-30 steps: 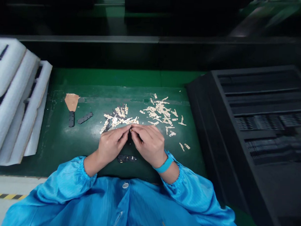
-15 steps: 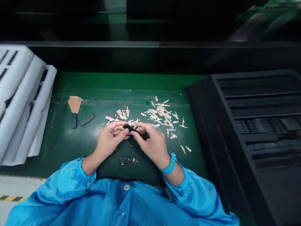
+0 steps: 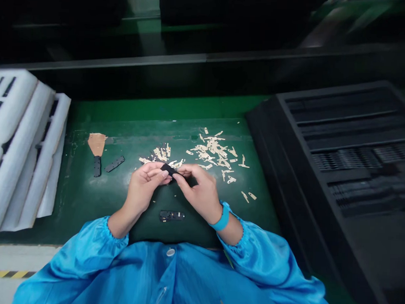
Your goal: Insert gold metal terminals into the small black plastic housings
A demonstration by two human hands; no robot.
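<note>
Between both hands, above the green table, is a small black plastic part (image 3: 169, 169). My left hand (image 3: 147, 181) pinches its left end between thumb and fingers. The right end is gripped by my right hand (image 3: 199, 187), which wears a blue wristband (image 3: 222, 217). Fingers cover some of the part, so its full shape is hidden. Nearer my body lies a flat black module (image 3: 172, 216) with small light spots. Just beyond the hands spreads a small heap of cream and dark pieces (image 3: 161, 153).
A larger scatter of cream pieces (image 3: 215, 152) lies right of centre. At left are a black part with a tan flap (image 3: 97, 144) and another black strip (image 3: 115, 163). White foam trays (image 3: 39, 150) lean at the left edge; black trays (image 3: 288, 172) stand right.
The black part has turned in my fingers and now shows a plain, broader face; its orange spot is out of sight. Both hands keep their hold. The view has shifted slightly.
</note>
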